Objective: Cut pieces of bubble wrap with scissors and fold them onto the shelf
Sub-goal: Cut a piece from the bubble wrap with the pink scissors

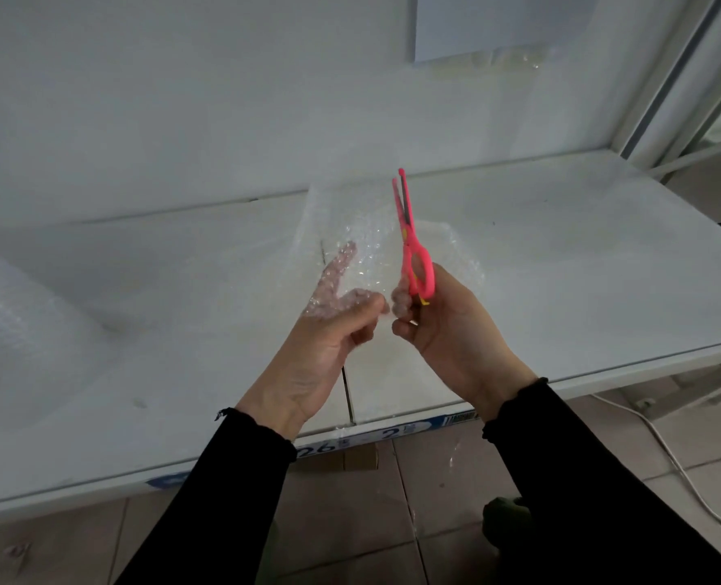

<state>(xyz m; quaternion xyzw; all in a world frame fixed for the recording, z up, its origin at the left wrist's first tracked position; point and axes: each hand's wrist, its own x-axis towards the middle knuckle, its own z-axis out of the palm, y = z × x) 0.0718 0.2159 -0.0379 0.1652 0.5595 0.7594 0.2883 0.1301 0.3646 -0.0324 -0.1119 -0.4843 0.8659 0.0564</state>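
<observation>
Black sleeves (pixel 232 491) are seen nearest. More bubble wrap (pixel 12 323) lies at the left end of the shelf (pixel 561 268). Above the shelf's front edge, a bubble wrap piece (pixel 363 247) is pinched by the left hand (pixel 320 344). Pink scissors (pixel 409 230), blades nearly together, are gripped upright by the right hand (pixel 451 331).

Your right hand (pixel 447 331) grips the pink scissors (pixel 414 257), blades pointing up. Just beside it, your left hand (pixel 329 335) pinches the bubble wrap sheet (pixel 371 242).
</observation>
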